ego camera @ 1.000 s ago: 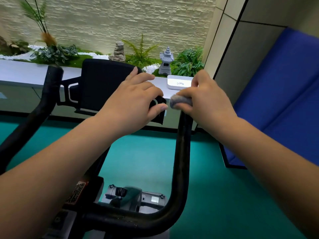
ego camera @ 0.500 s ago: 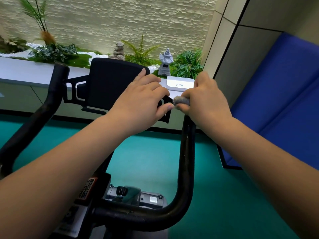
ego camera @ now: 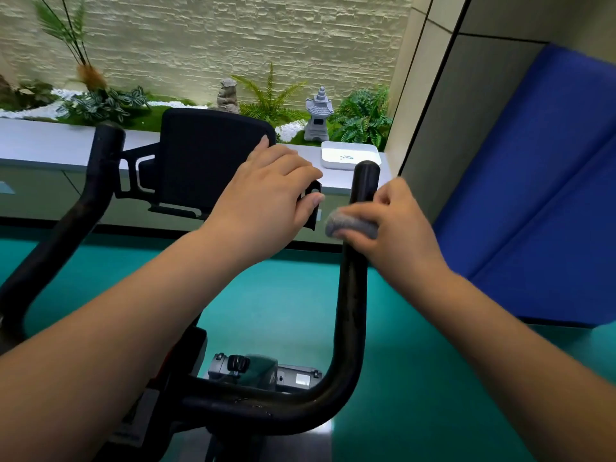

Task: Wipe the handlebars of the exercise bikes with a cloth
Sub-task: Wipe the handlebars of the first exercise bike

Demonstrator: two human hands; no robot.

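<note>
Head view: right grip (ego camera: 388, 228) clenches grey cloth (ego camera: 350, 225) against right handlebar (ego camera: 353, 295); left grip (ego camera: 266, 195) grasps console (ego camera: 206, 161).

I see a white tray (ego camera: 350, 155) on the grey ledge (ego camera: 50, 141), just beside a small stone lantern (ego camera: 319, 115). Ferns (ego camera: 361, 120) stand behind it. A blue mat (ego camera: 540, 181) leans at right.
</note>
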